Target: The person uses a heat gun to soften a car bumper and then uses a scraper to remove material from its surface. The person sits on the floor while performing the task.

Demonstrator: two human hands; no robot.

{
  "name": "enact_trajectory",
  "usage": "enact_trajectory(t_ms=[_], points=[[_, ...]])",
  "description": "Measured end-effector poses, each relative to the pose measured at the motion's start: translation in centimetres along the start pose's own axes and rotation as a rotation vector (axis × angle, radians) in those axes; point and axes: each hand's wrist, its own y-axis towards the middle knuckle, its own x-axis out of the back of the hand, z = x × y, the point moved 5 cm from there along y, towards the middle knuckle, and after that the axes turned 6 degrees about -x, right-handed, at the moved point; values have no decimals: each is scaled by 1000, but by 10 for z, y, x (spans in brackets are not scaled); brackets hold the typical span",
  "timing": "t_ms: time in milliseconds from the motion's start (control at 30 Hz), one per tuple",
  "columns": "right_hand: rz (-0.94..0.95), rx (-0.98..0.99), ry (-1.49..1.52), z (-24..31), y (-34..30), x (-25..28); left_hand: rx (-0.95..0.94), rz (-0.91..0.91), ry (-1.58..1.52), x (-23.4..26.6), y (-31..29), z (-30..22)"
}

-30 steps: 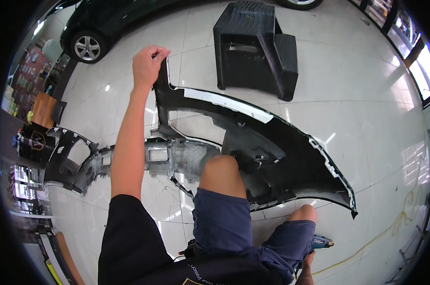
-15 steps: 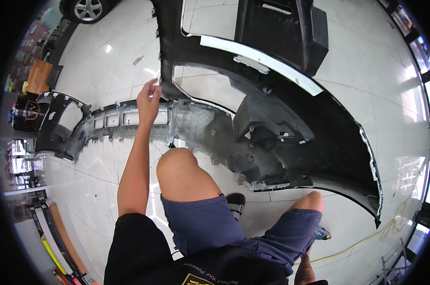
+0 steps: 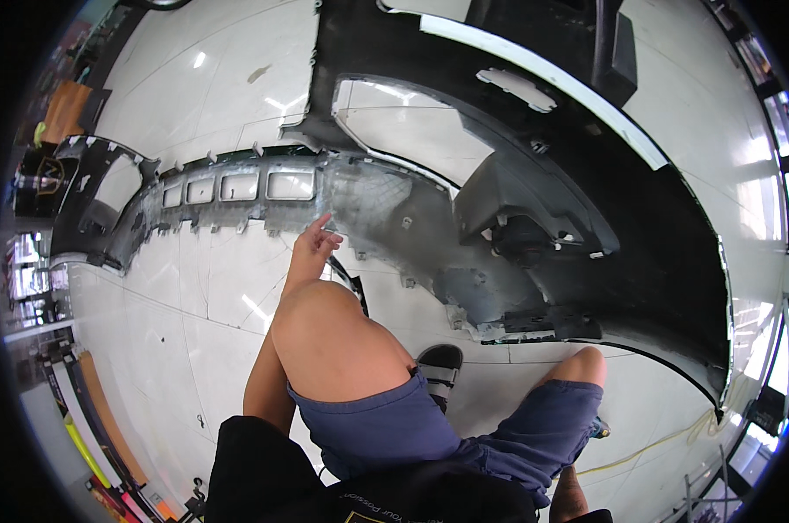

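Observation:
A large black car bumper cover (image 3: pixel 368 196) lies on the floor before me, its lower strip dusty grey with rectangular openings toward the left. My left hand (image 3: pixel 314 248) is at the strip's near edge, just beyond my raised knee. Its index finger is stretched out and the other fingers are loosely bent, with nothing visible in them. Whether a fingertip touches the plastic I cannot tell. My right forearm (image 3: pixel 568 499) shows at the lower right, but the hand is hidden behind my thigh. A bit of a teal tool (image 3: pixel 600 429) peeks out beside that knee.
Another black plastic piece (image 3: pixel 616 57) lies at the far right. A yellow cord (image 3: pixel 651 449) runs over the tiled floor (image 3: pixel 203 279) to the right. Long strips and a yellow tube (image 3: pixel 87 449) stand at the lower left. My sandalled foot (image 3: pixel 440 370) is close to the bumper.
My left hand has come back from the bumper's far edge to its near edge by my knee. The view has shifted, and less of the teal tool shows.

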Motion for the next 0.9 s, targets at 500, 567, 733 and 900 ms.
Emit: enact_trajectory(t_ms=[500, 567, 733, 900], points=[[-12, 0, -56, 8, -9, 17, 176, -54, 99, 48, -40, 18], [-16, -2, -56, 7, -12, 19, 292, 29, 91, 45, -50, 30], [-11, 3, -42, 2, -12, 20, 445, 74, 145, 45, -68, 40], [-3, 15, -33, 0, -12, 20, 461, -26, 96, 80, -72, 62]])
